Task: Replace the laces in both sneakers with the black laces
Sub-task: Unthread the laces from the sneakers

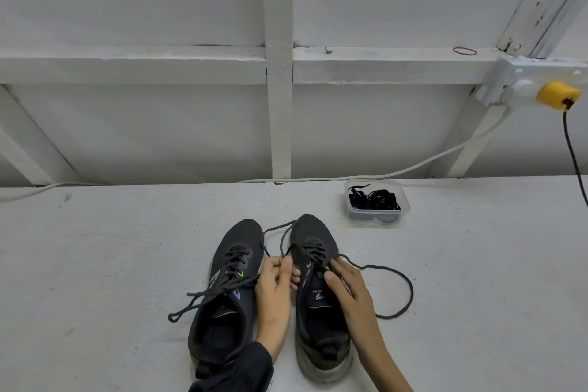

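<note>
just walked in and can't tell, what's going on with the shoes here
A person seems to be unlacing the right sneaker. The left-hand grip pinches one strand of its grey lace, and the right-hand grip holds the lace at the top eyelets. The left sneaker beside it is untied but still laced. The black laces sit in a clear tub behind, so no swap has been made yet.

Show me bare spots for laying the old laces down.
Bare: left of the left sneaker; from the toes to the wall; right of the tub. Crowded: at the right sneaker, where left hand and right hand pinch its lace.
</note>
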Tool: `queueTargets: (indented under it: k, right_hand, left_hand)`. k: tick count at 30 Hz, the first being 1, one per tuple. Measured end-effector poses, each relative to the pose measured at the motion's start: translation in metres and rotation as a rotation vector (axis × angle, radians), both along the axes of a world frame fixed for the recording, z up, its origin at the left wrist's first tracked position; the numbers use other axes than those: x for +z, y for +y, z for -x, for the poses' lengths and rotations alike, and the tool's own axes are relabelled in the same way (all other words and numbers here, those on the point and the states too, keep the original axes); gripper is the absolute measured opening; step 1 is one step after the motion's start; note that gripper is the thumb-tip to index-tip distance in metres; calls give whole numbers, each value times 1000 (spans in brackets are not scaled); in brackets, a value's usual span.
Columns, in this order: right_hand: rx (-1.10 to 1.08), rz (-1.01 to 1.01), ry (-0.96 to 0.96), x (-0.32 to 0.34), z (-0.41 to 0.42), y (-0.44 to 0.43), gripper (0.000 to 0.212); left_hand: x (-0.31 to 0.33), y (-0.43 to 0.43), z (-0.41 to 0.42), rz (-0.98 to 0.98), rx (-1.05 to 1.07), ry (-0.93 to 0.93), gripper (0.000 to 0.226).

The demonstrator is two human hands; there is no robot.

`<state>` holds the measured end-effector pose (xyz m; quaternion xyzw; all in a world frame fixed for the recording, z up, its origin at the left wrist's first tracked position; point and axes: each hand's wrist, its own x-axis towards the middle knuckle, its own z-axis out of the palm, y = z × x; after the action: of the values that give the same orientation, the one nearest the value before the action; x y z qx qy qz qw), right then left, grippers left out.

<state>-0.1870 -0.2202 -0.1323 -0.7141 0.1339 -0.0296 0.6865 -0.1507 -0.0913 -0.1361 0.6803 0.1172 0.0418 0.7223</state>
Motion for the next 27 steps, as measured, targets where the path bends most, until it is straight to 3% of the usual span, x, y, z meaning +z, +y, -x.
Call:
queueTargets:
  k: [6, 10, 14, 15, 19, 22, 27]
  right_hand:
    - [-46, -42, 35, 7, -4, -5, 23]
    - [-48, 81, -30, 12, -9, -13, 14]
    - [39, 251, -37, 18, -26, -24, 16]
    - [70, 299, -28, 19, -30, -27, 16]
    - [180, 432, -19, 21, -41, -29, 14]
    - [231, 592, -30, 22, -43, -27, 11]
    - [141, 817, -97, 24, -51, -20, 10]
  left_hand:
    - [7, -3, 4, 241, 90, 49, 25]
    - [11, -6, 13, 199, -24, 24, 20]
    - [1, -10, 25, 57, -297, 43, 77]
    - [0, -12, 27, 0, -331, 46, 82]
    - [-3, -11, 25, -129, -346, -6, 58]
    - [-3, -9, 23, -159, -355, -16, 59]
    - [-2, -11, 24, -157, -375, -14, 57]
